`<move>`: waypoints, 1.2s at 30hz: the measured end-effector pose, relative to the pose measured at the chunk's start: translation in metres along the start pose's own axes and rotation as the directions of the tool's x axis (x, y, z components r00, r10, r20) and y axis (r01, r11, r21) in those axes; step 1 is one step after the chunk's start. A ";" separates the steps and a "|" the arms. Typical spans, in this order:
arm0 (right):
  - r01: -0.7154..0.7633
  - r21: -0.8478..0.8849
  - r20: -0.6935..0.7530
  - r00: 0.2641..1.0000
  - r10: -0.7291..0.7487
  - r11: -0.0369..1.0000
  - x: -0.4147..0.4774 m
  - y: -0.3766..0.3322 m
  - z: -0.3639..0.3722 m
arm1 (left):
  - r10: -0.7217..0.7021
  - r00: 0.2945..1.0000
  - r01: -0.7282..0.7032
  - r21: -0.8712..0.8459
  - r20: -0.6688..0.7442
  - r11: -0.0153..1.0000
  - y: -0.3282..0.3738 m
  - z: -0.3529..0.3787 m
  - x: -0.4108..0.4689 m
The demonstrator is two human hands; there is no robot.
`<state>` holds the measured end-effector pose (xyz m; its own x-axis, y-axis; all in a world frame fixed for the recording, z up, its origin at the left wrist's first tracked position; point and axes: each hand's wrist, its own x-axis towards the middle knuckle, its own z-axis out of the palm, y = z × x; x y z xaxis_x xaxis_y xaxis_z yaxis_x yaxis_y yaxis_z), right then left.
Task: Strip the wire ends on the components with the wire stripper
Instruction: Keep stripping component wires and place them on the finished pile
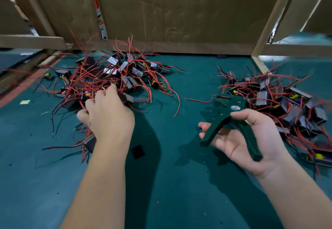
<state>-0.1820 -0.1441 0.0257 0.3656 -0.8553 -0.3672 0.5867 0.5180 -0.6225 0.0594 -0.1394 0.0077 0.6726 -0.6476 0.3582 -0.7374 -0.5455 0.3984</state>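
Left hand (107, 113) palm down at the near edge of the left pile (115, 74), fingers curled in among red leads. Cannot tell whether gripping one part or only raking through.

Right hand (242, 138) palm up, well apart to the right. Holds the wire stripper (226, 113) loosely, thumb over one handle and fingers barely bent under the other, handles spread wide. Long axis of the tool slanted: head away and to the left, handle ends back toward the wrist. Head just beside the near-left edge of the right pile (280, 102). Short red wire (195, 100) flat on the green mat (161, 174), one end at the head; clamped or merely touching, cannot tell.

Judged next: lift one part out of the left pile and carry it rightward across the gap between the heaps, lead end toward the head, which already points that way. Left hand nearer the parts, right hand nearer the finished side, by the look of it.

Count: two hands, one wire stripper, two piles, one stray red wire. Parts in each pile too tangled to number; dozens likely.
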 end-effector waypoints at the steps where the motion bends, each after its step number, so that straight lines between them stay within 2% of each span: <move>1: -0.012 -0.004 0.010 1.000 0.012 1.000 0.000 0.000 0.000 | 0.040 0.998 -0.042 -0.052 -0.048 0.998 0.002 -0.001 0.002; 4: -0.028 -0.030 0.068 0.997 0.030 0.999 -0.003 -0.001 0.001 | 0.151 0.978 -0.194 -0.353 -0.146 0.916 0.009 -0.004 0.001; 6: -0.023 -0.050 0.149 0.988 0.030 0.998 -0.006 -0.003 0.003 | 0.125 0.984 -0.179 -0.649 -0.128 0.740 0.017 -0.005 -0.007; 8: -0.020 -0.076 0.250 0.968 0.038 0.997 -0.010 -0.004 0.005 | 0.098 0.994 -0.100 -0.848 -0.058 0.520 0.025 -0.005 -0.013; 10: -0.003 -0.096 0.338 0.941 0.035 0.995 -0.014 -0.004 0.007 | 0.143 0.990 -0.056 -0.942 -0.009 0.330 0.031 -0.006 -0.016; 12: 0.021 -0.090 0.408 0.913 0.017 0.996 -0.016 -0.002 0.007 | 0.244 0.970 -0.051 -0.966 0.013 0.253 0.034 -0.007 -0.017; 15: 0.022 -0.022 0.446 0.895 -0.010 1.000 -0.015 0.003 0.006 | 0.414 0.910 -0.113 -0.960 0.003 0.255 0.037 -0.009 -0.024; 19: 0.055 -0.009 0.357 0.933 -0.048 0.998 -0.011 0.004 0.007 | 0.595 0.803 -0.123 -0.965 0.039 0.230 0.042 -0.010 -0.036; 22: 0.048 -0.009 0.387 0.921 -0.041 0.999 -0.011 0.005 0.006 | 0.673 0.739 -0.205 -0.936 0.045 0.287 0.044 -0.009 -0.039; 25: 0.010 -0.022 0.437 0.900 0.001 1.000 -0.012 0.005 0.005 | 0.681 0.733 -0.345 -0.857 0.010 0.384 0.044 -0.007 -0.040; 27: -0.009 -0.041 0.461 0.887 0.027 0.999 -0.012 0.007 0.006 | 0.677 0.736 -0.383 -0.822 0.005 0.422 0.043 -0.006 -0.039; 31: -0.044 -0.074 0.466 0.882 0.073 0.996 -0.012 0.011 0.009 | 0.577 0.811 -0.482 -0.674 -0.100 0.560 0.039 -0.004 -0.037; 33: -0.055 -0.102 0.453 0.886 0.096 0.993 -0.012 0.014 0.010 | 0.510 0.846 -0.485 -0.617 -0.153 0.620 0.040 -0.006 -0.038; 36: -0.082 -0.126 0.443 0.887 0.130 0.989 -0.012 0.017 0.011 | 0.436 0.880 -0.447 -0.637 -0.187 0.628 0.042 -0.006 -0.040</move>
<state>-0.1686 -0.1250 0.0272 0.7207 -0.6859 -0.1010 0.4585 0.5808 -0.6726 0.0016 -0.1329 0.0152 0.2820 -0.7082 0.6472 -0.7239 0.2856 0.6280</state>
